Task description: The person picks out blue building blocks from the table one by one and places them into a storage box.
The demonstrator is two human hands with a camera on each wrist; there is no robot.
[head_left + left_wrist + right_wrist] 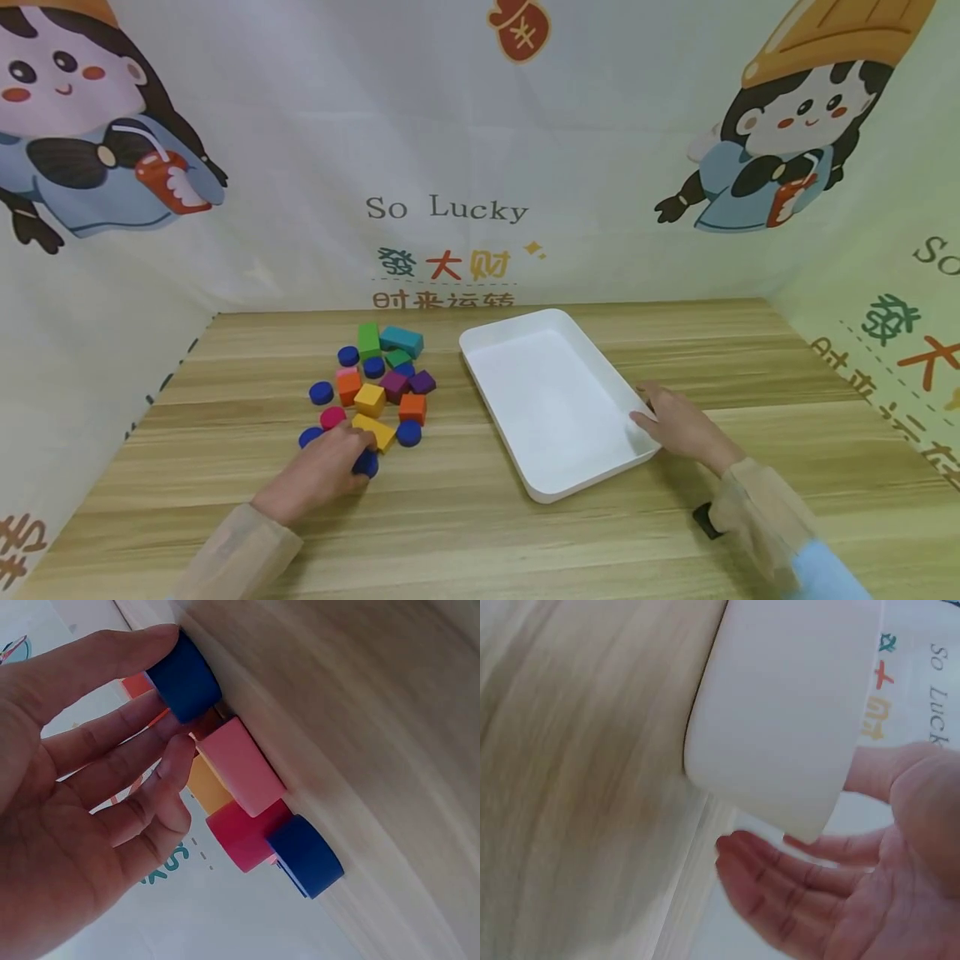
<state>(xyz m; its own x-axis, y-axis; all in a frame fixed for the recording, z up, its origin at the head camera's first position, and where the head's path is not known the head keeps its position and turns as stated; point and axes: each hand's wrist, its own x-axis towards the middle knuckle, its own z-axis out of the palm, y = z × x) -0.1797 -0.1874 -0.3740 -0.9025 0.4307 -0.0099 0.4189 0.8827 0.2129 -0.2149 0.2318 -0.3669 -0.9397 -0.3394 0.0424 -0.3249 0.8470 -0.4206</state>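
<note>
My left hand (330, 457) is at the near side of a group of coloured blocks. It pinches a blue round block (185, 677) between thumb and fingertips, low over the wood. Close by its fingers lie a pink block (241, 766), a crimson round block (244, 836) and another blue round block (306, 856). A yellow block (375, 432) sits just beyond that hand. On the right, my right hand (681, 423) holds the white tray (540, 493) by its near right edge, thumb over the rim and fingers outside. Nothing lies inside the tray.
Farther back in the group are a green block (368, 340), a teal block (402, 341), a purple block (423, 382) and an orange block (412, 408). Behind the wooden table (420, 542) hangs a printed cloth (300, 183), which also covers the sides.
</note>
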